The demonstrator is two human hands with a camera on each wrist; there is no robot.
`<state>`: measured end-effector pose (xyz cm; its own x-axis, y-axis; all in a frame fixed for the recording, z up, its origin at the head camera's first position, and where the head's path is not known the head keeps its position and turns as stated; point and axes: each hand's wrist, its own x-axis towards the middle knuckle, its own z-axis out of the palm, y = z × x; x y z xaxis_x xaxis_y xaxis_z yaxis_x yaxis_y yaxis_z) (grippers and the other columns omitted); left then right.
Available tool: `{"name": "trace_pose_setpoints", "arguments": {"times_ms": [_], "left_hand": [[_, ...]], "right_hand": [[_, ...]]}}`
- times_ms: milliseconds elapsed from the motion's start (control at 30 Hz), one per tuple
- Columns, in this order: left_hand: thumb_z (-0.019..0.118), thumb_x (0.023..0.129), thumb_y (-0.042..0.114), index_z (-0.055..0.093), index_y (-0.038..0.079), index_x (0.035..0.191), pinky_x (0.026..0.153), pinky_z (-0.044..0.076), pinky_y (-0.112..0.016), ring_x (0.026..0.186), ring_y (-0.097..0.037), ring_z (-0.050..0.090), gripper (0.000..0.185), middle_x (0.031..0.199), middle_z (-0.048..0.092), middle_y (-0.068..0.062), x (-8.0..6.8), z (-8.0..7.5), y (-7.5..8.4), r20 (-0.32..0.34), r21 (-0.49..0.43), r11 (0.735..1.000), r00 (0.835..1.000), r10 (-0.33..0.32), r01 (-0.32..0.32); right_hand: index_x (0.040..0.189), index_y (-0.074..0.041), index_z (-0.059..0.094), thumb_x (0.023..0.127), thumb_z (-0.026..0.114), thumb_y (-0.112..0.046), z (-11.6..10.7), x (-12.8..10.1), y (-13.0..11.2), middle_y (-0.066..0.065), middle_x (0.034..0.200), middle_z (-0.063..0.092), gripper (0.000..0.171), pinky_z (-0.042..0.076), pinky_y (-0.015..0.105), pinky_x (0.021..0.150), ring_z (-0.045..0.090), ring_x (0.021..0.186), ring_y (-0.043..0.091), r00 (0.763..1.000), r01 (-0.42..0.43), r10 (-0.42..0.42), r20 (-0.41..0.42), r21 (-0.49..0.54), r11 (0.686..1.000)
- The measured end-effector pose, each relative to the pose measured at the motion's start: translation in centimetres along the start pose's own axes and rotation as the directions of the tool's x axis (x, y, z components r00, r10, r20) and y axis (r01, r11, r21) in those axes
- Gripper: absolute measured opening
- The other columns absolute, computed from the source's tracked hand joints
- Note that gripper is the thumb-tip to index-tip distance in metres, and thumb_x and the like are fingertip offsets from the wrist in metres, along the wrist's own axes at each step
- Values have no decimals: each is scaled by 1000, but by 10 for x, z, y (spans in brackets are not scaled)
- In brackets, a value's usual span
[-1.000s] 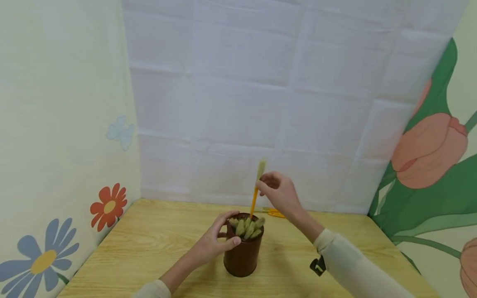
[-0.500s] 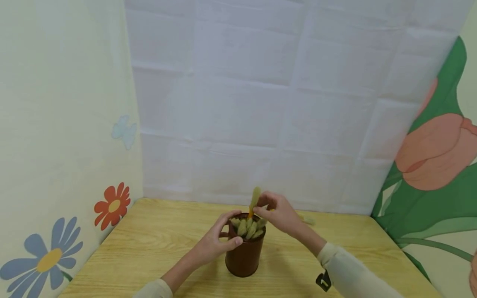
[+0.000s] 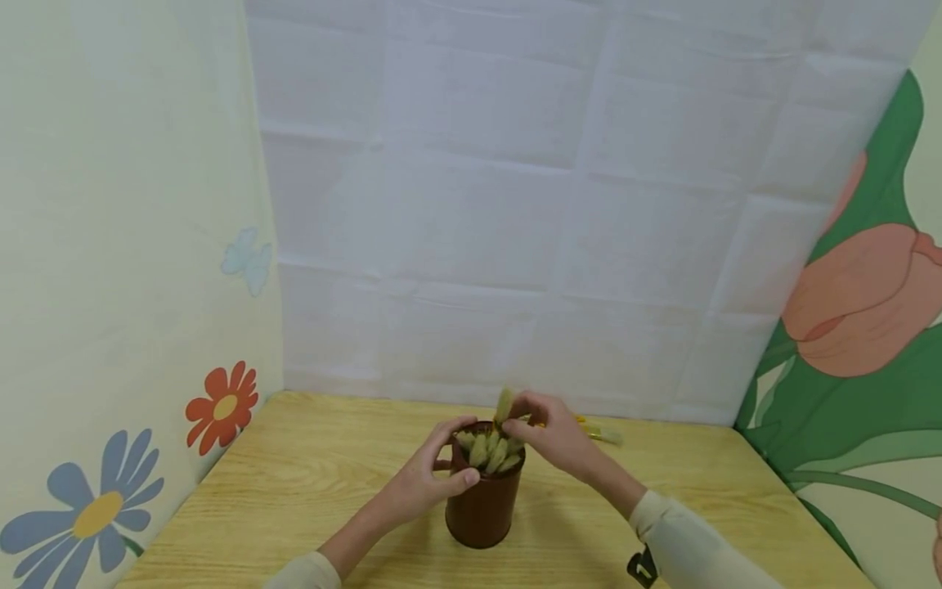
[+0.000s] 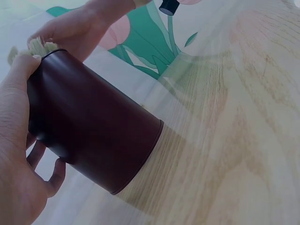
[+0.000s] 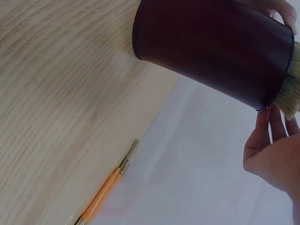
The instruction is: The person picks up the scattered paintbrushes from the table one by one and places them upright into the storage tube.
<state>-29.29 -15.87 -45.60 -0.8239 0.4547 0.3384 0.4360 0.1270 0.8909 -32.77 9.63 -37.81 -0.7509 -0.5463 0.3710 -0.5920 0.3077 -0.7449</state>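
- dark brown cup (image 3: 483, 503) stands upright on the wooden table (image 3: 294, 499), near the middle, a little toward the back wall.
- left hand (image 3: 427, 483) wraps the cup near the rim, thumb on the near side, fingers curled round the far side; the left wrist view shows the same grip.
- right hand (image 3: 553, 433) is at the cup mouth, fingertips pinching the top of one brush (image 3: 504, 406) just under its bristle head; that brush stands taller than the others.
- bunch of brushes (image 3: 489, 451) sits bristle-up inside the cup, pale green-tan heads crowding the opening.
- two more brushes (image 5: 110, 185) with orange handles lie flat on the table behind the cup, by the white cloth backdrop (image 3: 515, 204).
- handling guess: brushes look light, with thin stiff handles and soft bristles; better pinched on the handle or ferrule than on the hairs.
- cup looks smooth and rigid, maybe slippery; tall and narrow, so it could tip, and the steadying grip near the rim makes sense.
- flower-print panels (image 3: 110, 327) on both sides.
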Motion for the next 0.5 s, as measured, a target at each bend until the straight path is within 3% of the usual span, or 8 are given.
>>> {"name": "trace_pose_setpoints", "arguments": {"times_ms": [167,367,500], "left_hand": [[62,104,30,29,31,159,105,37,-59,141,-27,33,64,158,27,-2,0,0,3,0,1,1000,1000,-12,12],[64,103,29,31,22,159,105,38,-55,138,-26,36,65,156,31,-2,1,1,3,-9,3,1000,1000,-14,14],[64,103,29,32,26,159,105,38,-54,137,-25,36,64,155,31,-1,1,1,3,-13,3,1000,1000,-19,19]], "right_hand": [[120,-13,68,107,57,-24,-1,-2,0,2,115,67,20,53,43,86,64,103,21,999,-18,17,28,60,998],[120,-12,69,108,56,-26,-3,-1,-1,4,115,68,22,52,44,90,63,106,24,999,-30,27,43,90,995],[119,-8,68,108,55,-26,-6,-1,-1,7,115,68,25,50,46,93,62,110,29,999,-30,27,33,103,994]]}}
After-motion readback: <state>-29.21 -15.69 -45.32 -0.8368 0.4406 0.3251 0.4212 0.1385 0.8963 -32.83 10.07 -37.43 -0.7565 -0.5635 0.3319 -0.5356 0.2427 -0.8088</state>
